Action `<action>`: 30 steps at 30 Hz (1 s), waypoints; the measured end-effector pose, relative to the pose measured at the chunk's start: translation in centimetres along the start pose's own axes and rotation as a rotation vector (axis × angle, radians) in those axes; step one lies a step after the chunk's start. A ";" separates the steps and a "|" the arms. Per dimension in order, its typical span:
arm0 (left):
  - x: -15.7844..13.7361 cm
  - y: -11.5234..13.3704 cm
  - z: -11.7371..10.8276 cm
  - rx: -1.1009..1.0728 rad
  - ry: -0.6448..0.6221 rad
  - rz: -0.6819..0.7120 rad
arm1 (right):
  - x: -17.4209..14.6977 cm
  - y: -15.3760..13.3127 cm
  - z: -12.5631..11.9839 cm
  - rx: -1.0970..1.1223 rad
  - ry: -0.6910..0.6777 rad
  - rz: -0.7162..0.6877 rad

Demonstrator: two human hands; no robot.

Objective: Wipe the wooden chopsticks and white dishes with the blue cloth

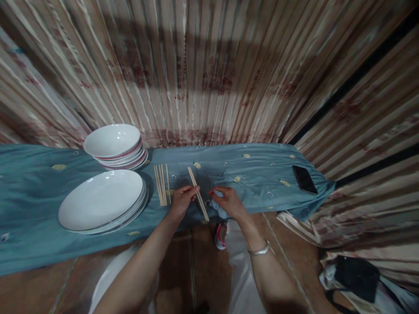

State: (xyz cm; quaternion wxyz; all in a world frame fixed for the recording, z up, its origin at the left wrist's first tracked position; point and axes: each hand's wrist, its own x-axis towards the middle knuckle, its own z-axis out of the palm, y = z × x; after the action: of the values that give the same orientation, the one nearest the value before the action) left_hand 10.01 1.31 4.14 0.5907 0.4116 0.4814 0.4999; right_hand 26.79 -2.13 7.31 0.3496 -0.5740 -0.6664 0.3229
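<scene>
- Head view: the left hand point(182, 199) pinches a pair of chopsticks point(203, 208) near the middle, over the worktop point(262, 192) and close to its front edge; whether the tips touch it, I cannot tell.
- The right hand's point(229, 201) grip is curled around a crumpled cloth point(221, 211), just beside the pair.
- To handle these well, I would keep the left pinch light but steady, the two sticks side by side, and the cloth's loose folds gathered in.
- Just left of the left hand lies a row of chopsticks point(161, 185), easily knocked askew.
- Farther left, stacked plates point(101, 198) and bowls point(113, 141) limit sideways room.
- A phone point(305, 179) lies well apart, at right.
</scene>
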 end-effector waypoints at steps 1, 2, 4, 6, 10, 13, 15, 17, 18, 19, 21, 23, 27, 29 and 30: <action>0.0 0.0 0.0 0.001 0.001 0.002 | -0.1 -0.3 0.2 -0.041 -0.004 -0.009; 0.0 -0.1 0.1 0.002 0.001 0.003 | -0.1 -0.7 0.5 -0.074 -0.009 -0.008; 0.1 -0.2 0.1 0.000 0.003 0.003 | -0.3 -1.2 1.3 -0.144 -0.015 0.000; 0.1 -0.3 0.2 -0.004 0.005 -0.001 | -0.4 -1.4 2.0 -0.222 -0.019 0.009; 0.1 -0.4 0.3 -0.013 0.005 -0.010 | -0.1 -1.2 2.8 -0.255 -0.029 0.040; 0.0 -0.2 0.4 -0.022 -0.001 -0.013 | 0.2 -0.8 2.8 -0.173 -0.038 0.077; -0.1 -0.1 0.4 -0.028 -0.001 -0.017 | 0.4 -0.6 2.8 -0.121 -0.032 0.092; -0.1 -0.1 0.4 -0.035 0.005 -0.025 | 0.5 -0.4 2.8 -0.087 -0.025 0.097; -0.1 -0.1 0.4 -0.039 0.008 -0.030 | 0.5 -0.3 2.8 -0.075 -0.023 0.096; -0.1 -0.1 0.4 -0.043 0.011 -0.034 | 0.5 -0.3 2.9 -0.066 -0.022 0.093; -0.1 -0.2 0.4 -0.052 0.014 -0.042 | 0.6 -0.2 2.9 -0.056 -0.022 0.082; -0.1 -0.2 0.3 -0.061 0.015 -0.047 | 0.6 -0.1 3.0 -0.062 -0.023 0.075; -0.2 -0.3 0.3 -0.078 0.009 -0.056 | 0.7 0.0 3.1 -0.060 -0.029 0.067; -0.3 -0.3 0.3 -0.084 0.003 -0.062 | 0.7 0.0 3.1 -0.055 -0.031 0.068; -0.3 -0.3 0.3 -0.086 0.001 -0.064 | 0.7 0.0 3.1 -0.058 -0.032 0.072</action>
State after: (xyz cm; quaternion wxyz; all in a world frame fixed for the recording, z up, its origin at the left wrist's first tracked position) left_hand 10.31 1.01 3.98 0.6231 0.3701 0.4728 0.5012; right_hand 24.15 -1.53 5.69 0.3102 -0.6023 -0.6599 0.3248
